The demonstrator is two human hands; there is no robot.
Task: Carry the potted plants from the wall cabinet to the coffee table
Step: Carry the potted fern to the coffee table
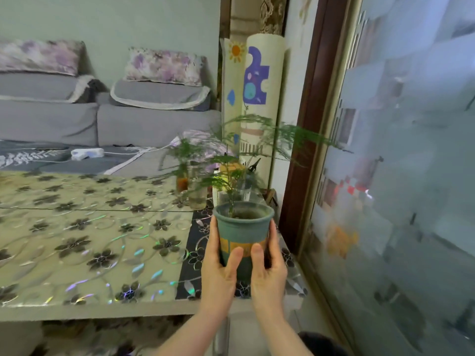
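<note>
A dark green pot (pixel 243 231) with a yellow band holds a feathery fern-like plant (pixel 257 140). My left hand (pixel 221 263) and my right hand (pixel 267 265) clasp the pot from both sides, thumbs on its front. The pot is over the right end of the coffee table (pixel 90 240), which has a flowered, shiny cover; whether it rests on the top or hangs just above it I cannot tell. Behind it on the table stand a glass jar (pixel 197 196) with a green plant and a small orange pot (pixel 182 183) with another plant.
A grey sofa (pixel 102 124) with purple cushions runs along the far wall behind the table. A white power strip (pixel 87 153) lies on its seat. A rolled play mat (pixel 257 98) stands in the corner. A frosted glass door (pixel 398 176) with a brown frame is close on the right.
</note>
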